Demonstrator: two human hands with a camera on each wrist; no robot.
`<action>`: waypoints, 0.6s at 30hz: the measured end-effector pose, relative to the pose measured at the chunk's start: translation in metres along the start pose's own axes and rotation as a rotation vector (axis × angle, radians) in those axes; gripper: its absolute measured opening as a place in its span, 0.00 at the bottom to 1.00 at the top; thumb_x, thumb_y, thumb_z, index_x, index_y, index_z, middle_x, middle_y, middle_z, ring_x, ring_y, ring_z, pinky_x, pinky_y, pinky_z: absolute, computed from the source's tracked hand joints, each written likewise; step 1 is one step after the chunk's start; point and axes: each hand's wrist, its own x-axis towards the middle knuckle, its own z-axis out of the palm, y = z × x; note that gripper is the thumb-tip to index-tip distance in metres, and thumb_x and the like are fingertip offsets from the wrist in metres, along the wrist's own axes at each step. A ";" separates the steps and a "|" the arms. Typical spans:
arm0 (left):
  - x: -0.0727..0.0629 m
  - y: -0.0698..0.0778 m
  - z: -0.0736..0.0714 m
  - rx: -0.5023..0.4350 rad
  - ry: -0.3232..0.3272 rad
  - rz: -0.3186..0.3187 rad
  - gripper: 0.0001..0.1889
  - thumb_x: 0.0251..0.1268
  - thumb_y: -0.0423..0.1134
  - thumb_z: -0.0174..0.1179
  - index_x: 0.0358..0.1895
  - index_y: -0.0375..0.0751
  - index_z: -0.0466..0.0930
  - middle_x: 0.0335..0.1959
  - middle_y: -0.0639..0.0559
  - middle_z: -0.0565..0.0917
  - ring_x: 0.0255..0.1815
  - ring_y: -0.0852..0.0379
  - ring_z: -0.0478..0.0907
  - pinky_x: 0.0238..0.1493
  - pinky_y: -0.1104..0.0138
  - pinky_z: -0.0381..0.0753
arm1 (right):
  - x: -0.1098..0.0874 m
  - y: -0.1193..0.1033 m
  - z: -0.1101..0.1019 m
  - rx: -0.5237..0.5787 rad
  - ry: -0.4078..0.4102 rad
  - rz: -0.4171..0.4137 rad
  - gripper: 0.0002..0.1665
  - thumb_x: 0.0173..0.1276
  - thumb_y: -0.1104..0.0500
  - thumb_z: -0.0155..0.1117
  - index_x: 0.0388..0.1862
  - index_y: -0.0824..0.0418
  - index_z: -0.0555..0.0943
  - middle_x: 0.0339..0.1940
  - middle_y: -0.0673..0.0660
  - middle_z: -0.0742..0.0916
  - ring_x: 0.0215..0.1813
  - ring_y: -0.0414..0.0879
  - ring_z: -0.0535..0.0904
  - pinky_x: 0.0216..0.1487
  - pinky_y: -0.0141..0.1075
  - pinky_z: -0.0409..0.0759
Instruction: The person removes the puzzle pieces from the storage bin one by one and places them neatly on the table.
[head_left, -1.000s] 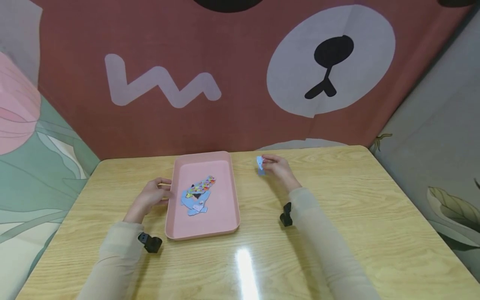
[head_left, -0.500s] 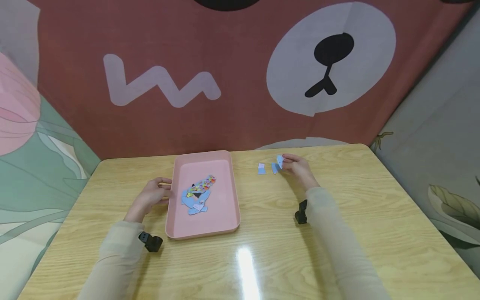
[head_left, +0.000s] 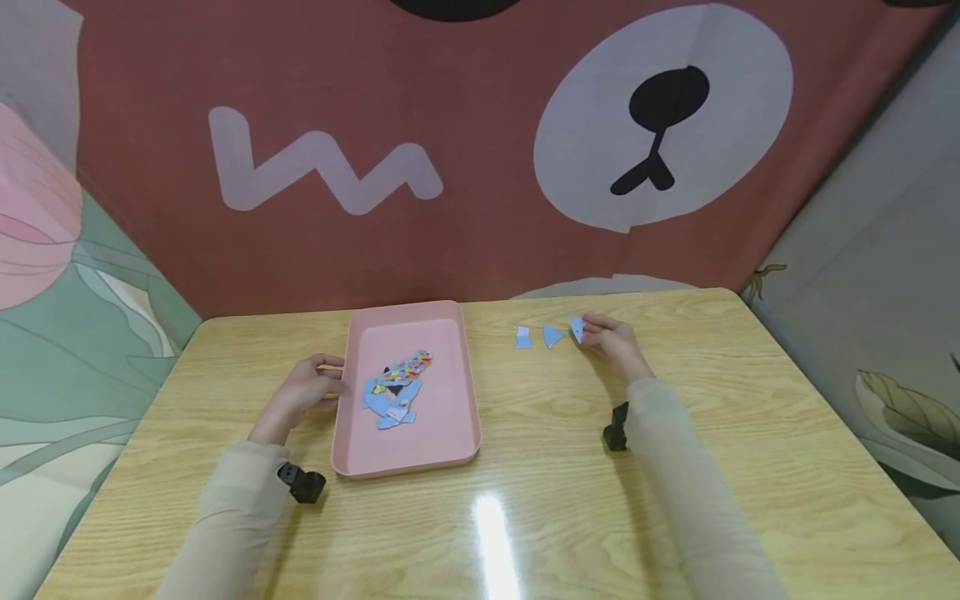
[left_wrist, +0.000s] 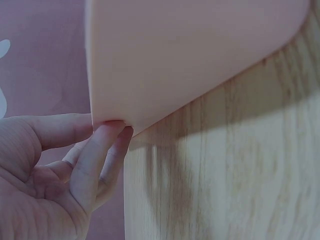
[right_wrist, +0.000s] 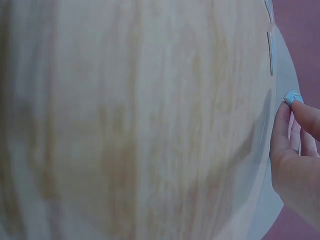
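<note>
My right hand (head_left: 611,340) pinches a small flat blue piece (head_left: 577,329) between thumb and fingertips, just above the table's back part. The same piece (right_wrist: 292,97) shows edge-on in the right wrist view, partly hidden by the fingers. To its left lie a triangular blue piece (head_left: 552,336) and a blue-and-pale-pink piece (head_left: 523,337), apart from each other. My left hand (head_left: 303,387) touches the outer left wall of the pink tray (head_left: 442,442), its fingers fairly straight. In the tray lies a loose pile of blue pieces (head_left: 382,404) with a multicoloured speckled piece (head_left: 405,370) on top.
The wooden table (head_left: 555,500) ends at a reddish-brown hanging cloth (head_left: 480,250) with a cartoon face. Patterned cloth hangs at both sides. Each wrist wears a small black camera (head_left: 302,483). A light glare (head_left: 493,546) lies in front of the tray.
My right hand has moved right along the back of the table. The blue-and-pale-pink piece and the triangular piece now lie there, and the hand still pinches one piece. My left hand stays put.
</note>
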 end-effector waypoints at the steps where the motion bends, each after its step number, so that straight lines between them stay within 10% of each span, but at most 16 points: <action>1: 0.000 0.000 0.000 0.001 0.000 0.000 0.28 0.66 0.30 0.53 0.68 0.27 0.57 0.64 0.27 0.67 0.54 0.45 0.77 0.43 0.64 0.84 | 0.000 0.000 0.000 0.002 0.003 0.001 0.36 0.65 0.76 0.52 0.72 0.68 0.60 0.38 0.43 0.79 0.41 0.31 0.74 0.41 0.20 0.78; 11: 0.002 -0.001 0.000 -0.004 0.002 -0.005 0.28 0.66 0.30 0.53 0.68 0.27 0.57 0.64 0.27 0.68 0.52 0.48 0.78 0.43 0.66 0.84 | 0.002 0.004 -0.001 -0.004 0.019 -0.012 0.35 0.64 0.78 0.50 0.72 0.71 0.59 0.33 0.41 0.80 0.38 0.29 0.74 0.39 0.19 0.78; 18: 0.001 -0.002 0.000 -0.008 -0.001 0.008 0.27 0.66 0.30 0.52 0.67 0.27 0.57 0.64 0.27 0.68 0.50 0.50 0.78 0.43 0.65 0.84 | 0.005 0.007 -0.002 -0.044 0.035 0.003 0.36 0.64 0.77 0.50 0.72 0.68 0.60 0.60 0.58 0.78 0.51 0.35 0.74 0.43 0.19 0.78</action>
